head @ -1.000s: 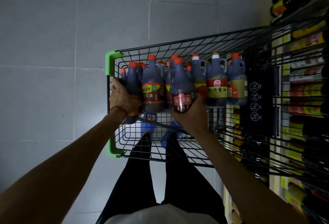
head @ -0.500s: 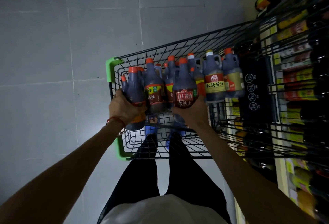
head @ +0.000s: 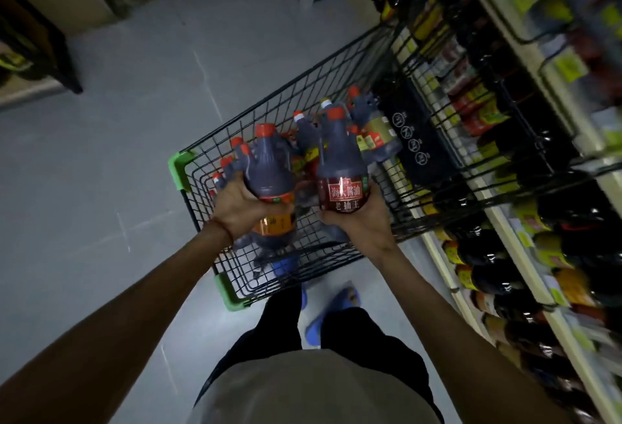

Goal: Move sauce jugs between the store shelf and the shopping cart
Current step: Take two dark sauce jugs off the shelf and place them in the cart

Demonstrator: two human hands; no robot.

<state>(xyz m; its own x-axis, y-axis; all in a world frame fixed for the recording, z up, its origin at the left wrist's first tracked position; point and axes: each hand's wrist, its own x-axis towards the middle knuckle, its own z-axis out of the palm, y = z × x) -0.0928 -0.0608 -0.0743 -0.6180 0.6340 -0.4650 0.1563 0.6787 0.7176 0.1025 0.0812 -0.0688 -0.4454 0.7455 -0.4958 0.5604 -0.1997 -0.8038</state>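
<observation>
I have one dark sauce jug in each hand, both lifted above the near end of the shopping cart (head: 255,140). My right hand (head: 361,221) is cupped under and around the base of a soy sauce jug (head: 341,171) with a red label printed in white characters and a red-orange cap; it stands close to upright, label facing me. My left hand (head: 240,203) is wrapped around the lower body of the other jug (head: 271,174), which has an orange label band partly hidden behind my fingers and a red cap at the top; this one leans a little to the left. The two jugs are just beside each other, and I cannot tell whether they touch. A thin red cord (head: 223,230) circles my left wrist. Beneath and beyond my hands, more jugs (head: 373,130) of the same dark kind with red or white caps crowd the black wire basket, which has green plastic corner guards (head: 180,166) on its left side. To my right, touching or just beside the cart, runs the store shelf (head: 505,231), packed with dark bottles bearing yellow and red labels; they are blurred. Below me are my dark trousers and blue slippers (head: 331,312) on the grey tiled floor (head: 101,171).
</observation>
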